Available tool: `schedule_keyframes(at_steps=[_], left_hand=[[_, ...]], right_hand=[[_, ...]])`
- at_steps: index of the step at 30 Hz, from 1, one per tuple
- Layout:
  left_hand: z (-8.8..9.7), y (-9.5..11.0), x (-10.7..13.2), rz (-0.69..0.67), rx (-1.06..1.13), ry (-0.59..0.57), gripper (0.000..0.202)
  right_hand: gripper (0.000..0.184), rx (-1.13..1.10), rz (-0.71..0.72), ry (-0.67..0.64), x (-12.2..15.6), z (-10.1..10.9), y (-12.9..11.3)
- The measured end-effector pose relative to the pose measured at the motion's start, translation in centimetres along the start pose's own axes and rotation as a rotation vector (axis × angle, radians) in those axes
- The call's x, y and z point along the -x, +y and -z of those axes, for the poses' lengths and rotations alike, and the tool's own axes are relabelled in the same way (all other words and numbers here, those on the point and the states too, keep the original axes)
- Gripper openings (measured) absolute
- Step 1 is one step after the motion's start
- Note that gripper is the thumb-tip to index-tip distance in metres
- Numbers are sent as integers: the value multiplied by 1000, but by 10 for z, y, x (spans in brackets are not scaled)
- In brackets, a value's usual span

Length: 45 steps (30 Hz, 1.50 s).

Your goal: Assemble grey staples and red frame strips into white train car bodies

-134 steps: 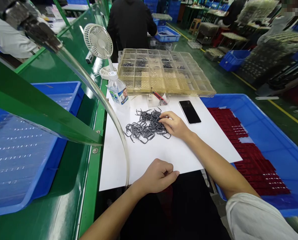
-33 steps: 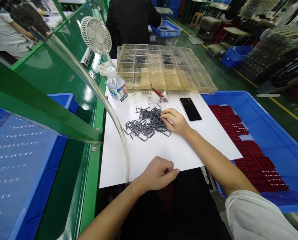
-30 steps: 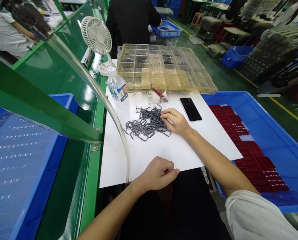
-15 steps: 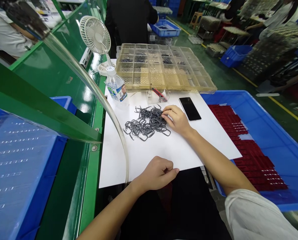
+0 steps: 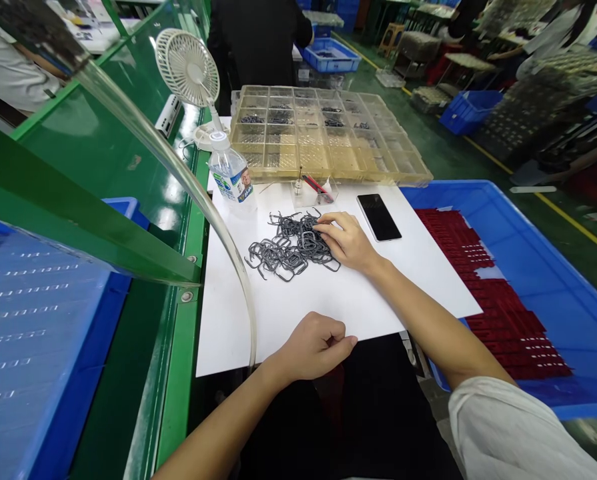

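Okay, your right hand [image 5: 347, 243] rests on the right side of the tangle of dark wire clips [image 5: 283, 248], its fingers [image 5: 325, 225] slightly curved on the wire; I cannot tell whether they pinch a clip. The tangle lies under and to the left of those fingers, on a white sheet [image 5: 258, 327] over the green table [image 5: 178, 373]. Your left hand [image 5: 315, 347] is loosely clenched at the sheet's near edge, well apart from the tangle, with nothing visible in it. Just beyond the right fingers stands a small clear box [image 5: 309, 195] holding a red-handled tool [image 5: 318, 188]; to their right lies a black phone [image 5: 378, 217], and farther ahead, a compartment tray [image 5: 328, 133]. Use light fingertips and ease one clip free at a time, since the hooks catch each other and a hard tug would likely drag the whole tangle.
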<state>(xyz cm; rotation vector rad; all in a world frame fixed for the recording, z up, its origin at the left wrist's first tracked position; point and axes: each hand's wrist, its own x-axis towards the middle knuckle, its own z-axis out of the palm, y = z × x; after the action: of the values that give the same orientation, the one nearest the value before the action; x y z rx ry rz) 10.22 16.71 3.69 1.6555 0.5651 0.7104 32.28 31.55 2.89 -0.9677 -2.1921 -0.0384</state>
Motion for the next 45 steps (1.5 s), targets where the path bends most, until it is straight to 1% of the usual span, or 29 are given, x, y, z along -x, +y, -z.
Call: schedule_keyframes(at_steps=[2, 4, 9, 13, 19, 30, 35, 41, 45], left_hand=[[0, 0, 0, -1, -1, 1, 47], [0, 0, 0, 0, -2, 1, 47], [-1, 0, 0, 7, 3, 0, 48], [-1, 0, 0, 5, 0, 2, 48], [0, 0, 0, -3, -8, 3, 48], [0, 0, 0, 5, -3, 4, 48], [0, 0, 0, 3, -8, 3, 48], [0, 0, 0, 10, -1, 3, 48], [0, -1, 0, 9, 7, 0, 48]], right_hand=[[32, 6, 15, -21, 0, -1, 1], [33, 18, 33, -39, 1, -1, 2], [20, 23, 38, -52, 0, 2, 2], [18, 12, 12, -79, -1, 4, 1], [8, -4, 45, -89, -1, 5, 1], [17, -19, 37, -136, -1, 4, 2], [14, -20, 50, -125, -1, 4, 2], [10, -41, 15, -153, -2, 5, 1], [11, -40, 13, -155, -3, 6, 0]])
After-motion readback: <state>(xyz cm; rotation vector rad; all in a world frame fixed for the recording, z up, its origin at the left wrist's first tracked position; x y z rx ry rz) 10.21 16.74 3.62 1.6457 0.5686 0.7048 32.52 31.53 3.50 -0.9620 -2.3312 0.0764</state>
